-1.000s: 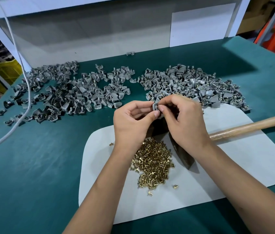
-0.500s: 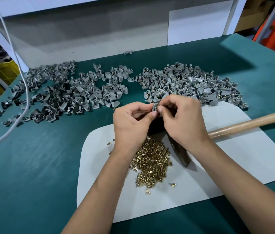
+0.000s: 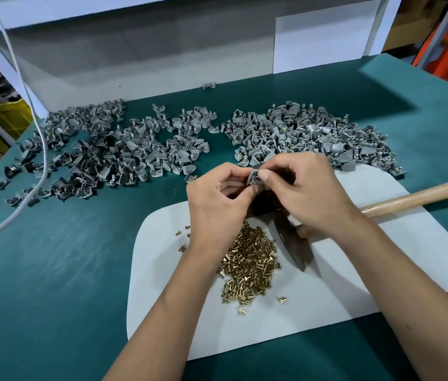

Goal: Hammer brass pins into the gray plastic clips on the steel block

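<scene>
gray clip | turned slightly between both hands' fingertips | elsewhere no visible change

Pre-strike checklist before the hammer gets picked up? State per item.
1. Gray clip held: ok, pinched between left hand and right hand.
2. Brass pin seated in the held clip: cannot tell, fingers cover it.
3. Clip set on the steel block: not ok, it is up in the hands; the block is mostly hidden beneath them.
4. Hammer within reach: ok, lying on the white mat under the right wrist, not held.
5. Pin supply: ok, brass pin pile on the mat.
</scene>
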Demonstrator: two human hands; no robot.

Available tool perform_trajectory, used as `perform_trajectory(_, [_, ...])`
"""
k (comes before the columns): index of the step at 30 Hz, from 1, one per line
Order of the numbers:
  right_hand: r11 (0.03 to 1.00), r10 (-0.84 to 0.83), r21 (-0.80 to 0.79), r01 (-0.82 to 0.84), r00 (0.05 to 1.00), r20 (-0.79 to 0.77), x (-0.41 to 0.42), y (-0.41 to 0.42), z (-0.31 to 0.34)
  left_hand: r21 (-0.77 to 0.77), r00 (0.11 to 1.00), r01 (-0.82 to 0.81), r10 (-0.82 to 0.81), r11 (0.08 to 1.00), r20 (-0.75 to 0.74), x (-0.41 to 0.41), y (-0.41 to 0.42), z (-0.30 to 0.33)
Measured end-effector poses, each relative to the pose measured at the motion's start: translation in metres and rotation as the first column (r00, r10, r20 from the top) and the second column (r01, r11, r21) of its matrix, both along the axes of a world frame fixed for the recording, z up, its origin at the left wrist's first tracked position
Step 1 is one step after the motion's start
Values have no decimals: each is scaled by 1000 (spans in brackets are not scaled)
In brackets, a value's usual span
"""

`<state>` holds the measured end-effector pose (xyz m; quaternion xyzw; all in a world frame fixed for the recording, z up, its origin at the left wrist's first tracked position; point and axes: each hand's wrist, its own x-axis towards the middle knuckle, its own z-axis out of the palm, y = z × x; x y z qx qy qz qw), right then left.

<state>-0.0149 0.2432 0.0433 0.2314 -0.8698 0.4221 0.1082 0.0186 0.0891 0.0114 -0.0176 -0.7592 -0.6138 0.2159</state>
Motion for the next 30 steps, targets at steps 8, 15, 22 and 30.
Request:
perform_trajectory(8, [836, 132, 474, -277, 939, 317, -13, 63, 23, -238, 989, -143, 128, 961, -78, -1, -8, 1])
perform_trajectory(15, [701, 129, 610, -370, 906, 402, -5, 57, 12, -405, 993, -113, 113, 907, -25, -10, -17, -5])
perform_trajectory(22, [859, 308, 219, -464, 808, 503, -12, 69, 41, -371, 996, -85, 92, 925, 1, -12, -22, -6])
perform_trajectory(30, [930, 91, 349, -117, 992, 90, -12, 21, 38, -267, 994, -31, 57, 963, 93, -14, -25, -7])
